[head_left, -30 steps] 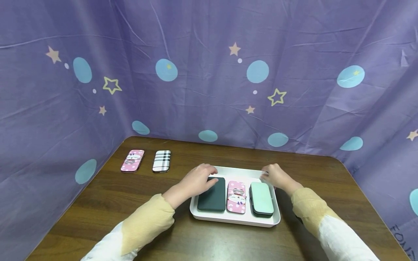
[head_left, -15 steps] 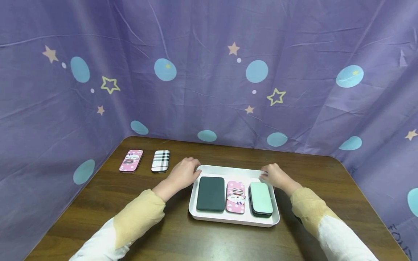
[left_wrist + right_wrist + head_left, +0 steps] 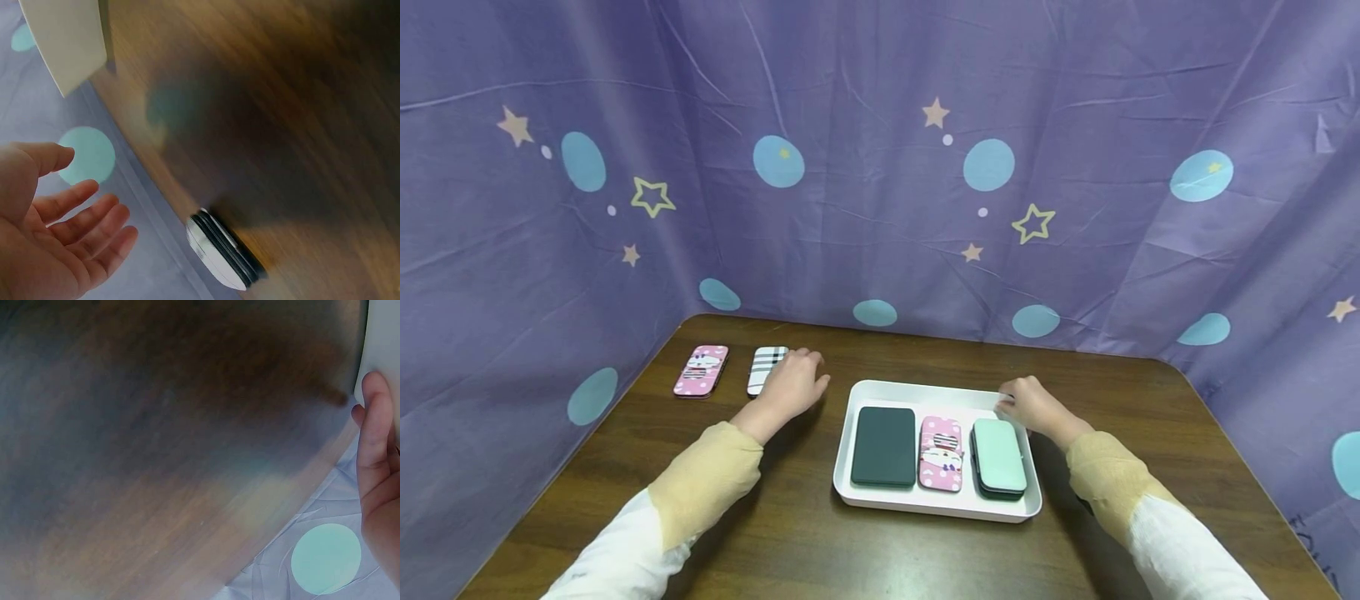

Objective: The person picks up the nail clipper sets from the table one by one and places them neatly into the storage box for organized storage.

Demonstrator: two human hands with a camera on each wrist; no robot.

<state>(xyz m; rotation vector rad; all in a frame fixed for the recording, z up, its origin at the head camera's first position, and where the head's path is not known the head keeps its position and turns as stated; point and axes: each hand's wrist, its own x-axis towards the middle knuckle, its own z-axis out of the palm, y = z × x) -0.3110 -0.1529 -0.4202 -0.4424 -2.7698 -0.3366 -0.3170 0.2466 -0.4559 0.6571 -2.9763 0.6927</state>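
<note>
My left hand (image 3: 788, 385) is held over the table beside a black-and-white plaid case (image 3: 763, 365), overlapping its right side in the head view. Loosely spread, its fingers hold nothing. In the left wrist view the same case (image 3: 215, 250) shows dark edging and lies apart from the hand (image 3: 69, 231). At the far right corner of a white tray (image 3: 925, 503), my right hand (image 3: 1037, 410) grips the rim, its fingers against the outer wall in the right wrist view. Inside the tray lie a dark green flat case (image 3: 884, 447), a pink cat-print case (image 3: 942, 475) and a mint green case (image 3: 1000, 454).
Another pink cat-print case (image 3: 702, 371) lies left of the plaid one, near the table's far left corner. The brown wooden table (image 3: 820, 533) is bounded behind and at the sides by a purple curtain (image 3: 880, 208) with stars and blue spots.
My left hand has moved from above the dark green case in the tray, out past the tray's left rim, to the plaid case. The right hand has stayed at the tray's corner.
</note>
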